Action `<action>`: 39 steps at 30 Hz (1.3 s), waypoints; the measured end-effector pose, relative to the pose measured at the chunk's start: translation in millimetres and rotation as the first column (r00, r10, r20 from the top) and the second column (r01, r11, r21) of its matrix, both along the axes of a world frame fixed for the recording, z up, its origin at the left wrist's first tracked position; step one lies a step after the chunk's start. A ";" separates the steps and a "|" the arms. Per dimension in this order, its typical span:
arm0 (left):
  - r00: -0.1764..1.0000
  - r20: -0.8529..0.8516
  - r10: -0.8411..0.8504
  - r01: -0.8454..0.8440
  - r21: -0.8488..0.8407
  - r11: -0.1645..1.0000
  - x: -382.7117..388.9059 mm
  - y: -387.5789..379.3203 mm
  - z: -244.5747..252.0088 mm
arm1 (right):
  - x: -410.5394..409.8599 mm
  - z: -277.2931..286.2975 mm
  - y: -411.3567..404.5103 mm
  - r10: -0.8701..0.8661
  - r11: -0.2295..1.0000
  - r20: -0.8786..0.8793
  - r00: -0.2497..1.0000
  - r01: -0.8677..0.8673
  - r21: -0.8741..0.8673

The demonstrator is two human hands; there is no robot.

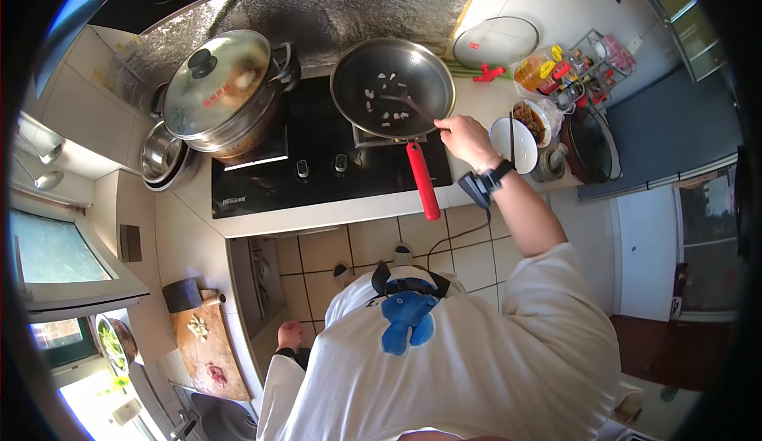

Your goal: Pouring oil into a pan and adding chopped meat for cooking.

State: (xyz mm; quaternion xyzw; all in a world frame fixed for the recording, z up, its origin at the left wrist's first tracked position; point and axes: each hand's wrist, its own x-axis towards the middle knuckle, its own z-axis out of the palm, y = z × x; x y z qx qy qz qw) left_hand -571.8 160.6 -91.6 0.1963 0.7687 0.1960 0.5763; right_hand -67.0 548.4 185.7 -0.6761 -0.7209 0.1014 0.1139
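My right hand [467,137] grips the handle of a dark spatula [417,107], whose head rests inside a black wok [357,72] on the right burner. Several small whitish pieces [387,115] lie scattered over the wok's bottom. The wok's red handle [424,182] points toward me, with no hand on it. Low at my left side hangs my left hand [290,335], curled and away from the stove; no object shows in it. On the left burner stands a large steel steamer pot [238,137] under a glass lid [217,84].
Right of the stove are a white bowl [513,143] with chopsticks, a bowl of brown food [531,120], a stone mortar [550,164] and an oil bottle [533,75]. At left, a cleaver [183,295] lies by a wooden cutting board [205,351], near the sink [223,420].
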 end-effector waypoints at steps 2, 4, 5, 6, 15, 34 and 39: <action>0.999 0.003 0.048 -0.048 0.027 0.998 -2.1 -8.4 -8.4 | -6.4 23.0 -19.7 0.046 0.995 0.029 0.999 -0.044 -0.092; 0.999 -0.019 0.031 -0.030 0.020 0.999 2.1 -8.3 -8.1 | 0.7 24.6 -31.6 0.045 0.995 0.034 0.998 -0.042 -0.086; 0.999 -0.045 0.016 -0.015 0.012 1.000 4.5 -9.7 -7.6 | 2.0 20.3 -31.4 0.055 0.997 0.020 0.998 -0.054 -0.061; 0.999 -0.044 0.001 -0.001 0.010 1.000 6.3 -5.0 0.2 | 4.8 15.7 -30.2 0.040 0.997 0.021 0.999 -0.039 -0.063; 1.000 -0.017 0.014 -0.014 0.013 1.000 2.0 -4.9 -2.1 | -16.7 2.2 10.0 0.007 1.000 0.019 1.000 -0.007 -0.018; 0.998 -0.012 0.066 -0.066 -0.006 0.998 -1.6 -24.1 -17.3 | -13.3 34.3 -18.6 0.140 0.988 0.038 0.989 -0.137 -0.065; 0.999 -0.030 -0.014 0.015 0.024 1.000 3.0 -18.2 2.1 | -11.4 40.9 -32.8 0.108 0.992 0.106 0.988 -0.099 -0.079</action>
